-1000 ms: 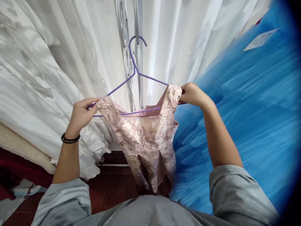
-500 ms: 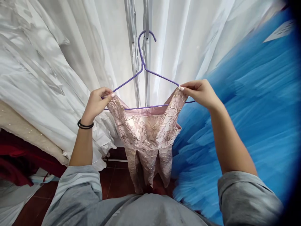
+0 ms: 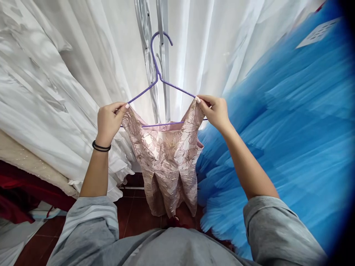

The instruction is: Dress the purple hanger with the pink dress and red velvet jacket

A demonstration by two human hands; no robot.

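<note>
A pink brocade dress (image 3: 169, 151) with a gold floral pattern hangs on a purple hanger (image 3: 177, 87) in front of me. My left hand (image 3: 109, 120) pinches the dress's left shoulder strap where it lies over the hanger's arm. On the other side, my right hand (image 3: 215, 111) grips the top of the right strap between thumb and fingers. The hanger's hook points up and curls to the right, in front of a metal frame. Its lower bar runs behind the straps across the neckline. The skirt falls in folds toward the floor.
White garments (image 3: 55, 85) fill the left side. A large blue tulle dress (image 3: 283, 122) with a white tag (image 3: 318, 32) takes up the right. Behind the hanger stand a grey metal frame (image 3: 163, 85) and white curtains (image 3: 188, 48). Dark red cloth (image 3: 30, 188) lies low left above the tiled floor (image 3: 134, 218).
My right hand, the dress and the hanger have shifted left in view. My left hand has moved slightly left. Both hands keep their hold on the straps.
</note>
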